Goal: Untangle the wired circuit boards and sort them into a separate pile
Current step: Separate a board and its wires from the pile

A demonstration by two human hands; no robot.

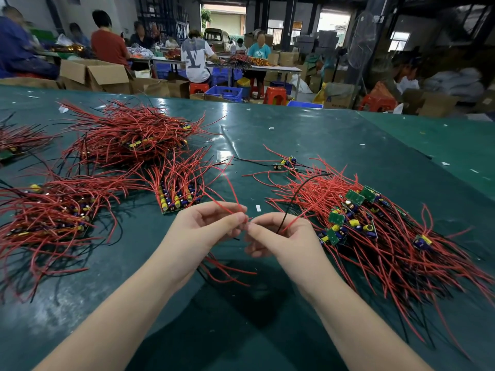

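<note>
Both hands up over the near middle of the green worktop [321, 135]. Our left hand [203, 231] pinches a thin red wire [230, 191] at the fingertips. Our right hand [281, 234] pinches red wire too, with a black wire [294, 194] running through its fingers. More red wires hang below the hands; whether a board is on them, we can't tell. Tangled heap of boards [375, 228] lies right, touching nothing we hold apart from those wires. Neat row of boards [179, 196] just far-left of the hands. Bigger piles [128, 135] far left.
</note>
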